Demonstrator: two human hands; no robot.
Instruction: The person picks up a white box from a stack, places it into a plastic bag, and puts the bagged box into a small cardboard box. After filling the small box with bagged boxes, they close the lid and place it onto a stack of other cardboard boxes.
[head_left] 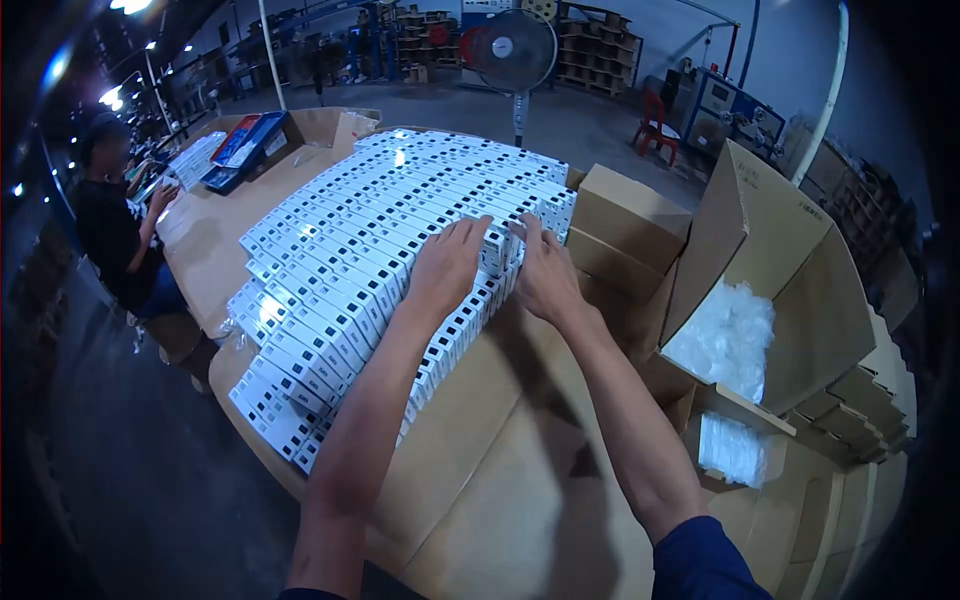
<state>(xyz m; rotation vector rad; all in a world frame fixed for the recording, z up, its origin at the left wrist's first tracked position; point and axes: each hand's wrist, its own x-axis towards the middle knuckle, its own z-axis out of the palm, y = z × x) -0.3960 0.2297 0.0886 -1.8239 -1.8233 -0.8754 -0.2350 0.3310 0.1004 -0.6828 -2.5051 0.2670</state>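
Many long white plastic pieces with small dark square openings (350, 225) stand packed in close rows on the cardboard-covered table. My left hand (446, 262) lies over the front edge of the rows, its fingers curled against a short group of white pieces (494, 252). From the other side my right hand (546, 268) closes on the same group, thumb and fingers bent round its end. The group sits between both hands, among the rows; its underside is hidden. Bare brown cardboard (470, 500) shows below my forearms.
On the right stand an open carton (800, 300) with clear plastic bags (730, 335), a smaller box of bags (732, 450) and a closed carton (630, 225). A fan (510, 50) rises behind the table. At far left a person (115, 220) sits near a blue tray (245, 150).
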